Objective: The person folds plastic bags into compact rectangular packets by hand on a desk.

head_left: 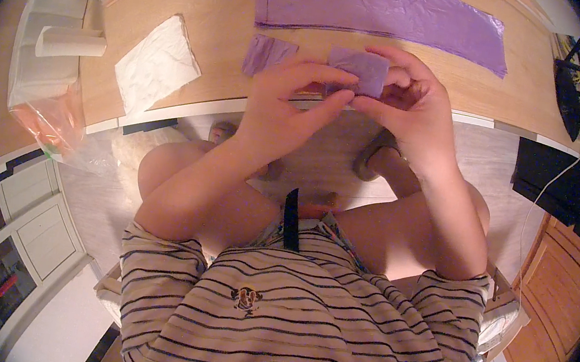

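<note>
A small folded purple plastic bag [362,69] is held above the near edge of the wooden table [215,22]. My left hand [292,99] pinches its lower left side with thumb and fingers. My right hand [413,106] grips its right side, fingers curled over the top. Just left of it, another folded purple bag [267,54] lies on the table. A long flat purple bag [381,9] is spread out further back.
A folded white plastic bag [156,64] lies on the table's left part. A white paper roll [69,43] and a clear orange-tinted bag [47,117] sit at the far left. Dark equipment with a white cable [562,176] stands on the right.
</note>
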Demonstrator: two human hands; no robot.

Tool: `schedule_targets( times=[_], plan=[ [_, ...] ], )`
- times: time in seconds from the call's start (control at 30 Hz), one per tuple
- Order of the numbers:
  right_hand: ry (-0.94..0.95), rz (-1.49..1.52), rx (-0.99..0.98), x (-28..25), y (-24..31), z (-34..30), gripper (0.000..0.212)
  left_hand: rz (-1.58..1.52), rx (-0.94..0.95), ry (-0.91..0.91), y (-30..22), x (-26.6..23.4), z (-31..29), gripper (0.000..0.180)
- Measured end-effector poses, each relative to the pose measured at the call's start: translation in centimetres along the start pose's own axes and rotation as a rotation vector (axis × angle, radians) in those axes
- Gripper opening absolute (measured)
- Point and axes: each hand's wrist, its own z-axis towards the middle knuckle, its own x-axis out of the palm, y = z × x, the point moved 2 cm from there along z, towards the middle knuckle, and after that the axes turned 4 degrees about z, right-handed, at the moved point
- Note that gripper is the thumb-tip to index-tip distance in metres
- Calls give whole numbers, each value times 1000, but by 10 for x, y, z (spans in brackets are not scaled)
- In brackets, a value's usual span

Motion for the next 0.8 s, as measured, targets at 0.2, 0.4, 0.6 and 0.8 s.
schedule_targets(
  times=[0.2, 0.4, 0.6, 0.8],
  plan=[
    [64, -96, 136, 15, -1, 5, 58, -100, -74, -50, 3, -21, -8, 32],
    [-184, 47, 77, 24, 0, 19, 40, -7, -186, -54, -23, -51, -6, 43],
    [-274, 249, -88, 9, 38, 45, 37, 289, -40, -265, -15, -112, 7, 27],
    [-281, 119, -63, 20, 29, 59, 33, 890, 201, 115, 10, -94, 16, 33]
  ],
)
